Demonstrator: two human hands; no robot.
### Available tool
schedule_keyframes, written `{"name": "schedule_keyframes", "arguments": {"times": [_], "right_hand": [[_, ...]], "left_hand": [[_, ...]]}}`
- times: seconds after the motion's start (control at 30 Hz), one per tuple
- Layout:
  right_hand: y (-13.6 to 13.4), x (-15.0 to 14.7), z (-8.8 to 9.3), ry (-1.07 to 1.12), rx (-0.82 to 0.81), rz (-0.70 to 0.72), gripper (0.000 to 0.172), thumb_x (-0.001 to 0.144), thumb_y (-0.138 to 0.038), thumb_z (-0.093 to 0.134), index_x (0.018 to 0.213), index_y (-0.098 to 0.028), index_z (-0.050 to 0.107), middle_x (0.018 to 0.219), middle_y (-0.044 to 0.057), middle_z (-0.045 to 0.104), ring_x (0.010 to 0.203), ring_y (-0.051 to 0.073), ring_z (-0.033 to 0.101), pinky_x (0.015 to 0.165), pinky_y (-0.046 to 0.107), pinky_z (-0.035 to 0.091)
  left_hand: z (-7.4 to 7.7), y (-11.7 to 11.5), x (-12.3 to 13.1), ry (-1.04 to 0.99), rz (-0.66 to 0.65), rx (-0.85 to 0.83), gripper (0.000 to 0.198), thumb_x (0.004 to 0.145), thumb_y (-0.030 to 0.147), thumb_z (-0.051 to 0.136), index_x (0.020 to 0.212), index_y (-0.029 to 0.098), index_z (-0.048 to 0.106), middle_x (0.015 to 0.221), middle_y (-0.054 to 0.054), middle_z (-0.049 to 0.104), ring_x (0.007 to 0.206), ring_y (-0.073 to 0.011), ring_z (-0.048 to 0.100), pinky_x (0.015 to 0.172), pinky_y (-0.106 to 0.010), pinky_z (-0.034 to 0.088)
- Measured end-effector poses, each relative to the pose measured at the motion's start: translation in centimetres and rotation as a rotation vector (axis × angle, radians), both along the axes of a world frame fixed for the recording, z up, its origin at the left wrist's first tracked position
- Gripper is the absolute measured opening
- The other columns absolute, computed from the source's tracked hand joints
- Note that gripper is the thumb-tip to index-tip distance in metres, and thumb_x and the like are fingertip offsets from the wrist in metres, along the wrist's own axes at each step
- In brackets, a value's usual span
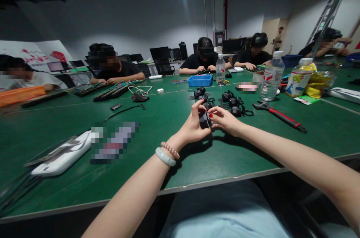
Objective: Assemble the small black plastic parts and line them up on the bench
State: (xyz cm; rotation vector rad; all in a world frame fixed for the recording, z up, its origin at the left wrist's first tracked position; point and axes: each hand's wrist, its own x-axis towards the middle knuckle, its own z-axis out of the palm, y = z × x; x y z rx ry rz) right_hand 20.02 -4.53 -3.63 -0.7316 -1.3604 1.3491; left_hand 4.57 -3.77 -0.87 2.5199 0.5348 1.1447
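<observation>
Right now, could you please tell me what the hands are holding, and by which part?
Both hold one small black plastic part: the left hand grips its left side, the right hand pinches its right side with fingertips.

Quick rundown of your look, tbh pretty simple. Both arms are bare right to the frame edge. Just behind your left hand you've got 2 things on the wrist: a chunky smooth bangle, pale whitish-green (looks like jade, can't confirm), and right next to it, on the hand side, a thin bead bracelet w/ small round pinkish beads. Your right hand has nails painted bright red, at least the ones that show. At the bottom your lap's covered in plain light blue fabric; can't tell if it's pants or a skirt.
</observation>
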Motion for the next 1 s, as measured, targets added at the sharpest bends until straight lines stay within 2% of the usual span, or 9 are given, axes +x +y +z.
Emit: {"name": "schedule_keyframes", "arguments": {"times": [0.63,1.0], "right_hand": [[-0.12,-0.09,0.17,0.018,-0.019,0.013,0.030,0.063,-0.037,0.061,0.083,-0.020,0.049,0.070,-0.002,0.050,0.057,0.007,0.050,0.052,0.023,0.045],[0.02,-0.11,0.35,-0.093,0.046,-0.085,0.032,0.066,-0.044,0.054,0.088,-0.021,0.047,0.071,-0.001,0.050,0.055,0.008,0.051,0.049,0.022,0.044]], "left_hand": [[0.06,-0.06,0.01,0.002,-0.002,0.016,0.083,0.059,0.015,0.060,0.123,0.022,0.008,0.097,-0.005,0.037,0.087,-0.0151,0.041,0.076,-0.032,0.037],[0.48,-0.16,-0.02,-0.020,-0.001,0.013,0.082,0.058,0.013,0.059,0.122,0.022,0.008,0.095,-0.004,0.037,0.086,-0.0144,0.041,0.077,-0.032,0.037]]}}
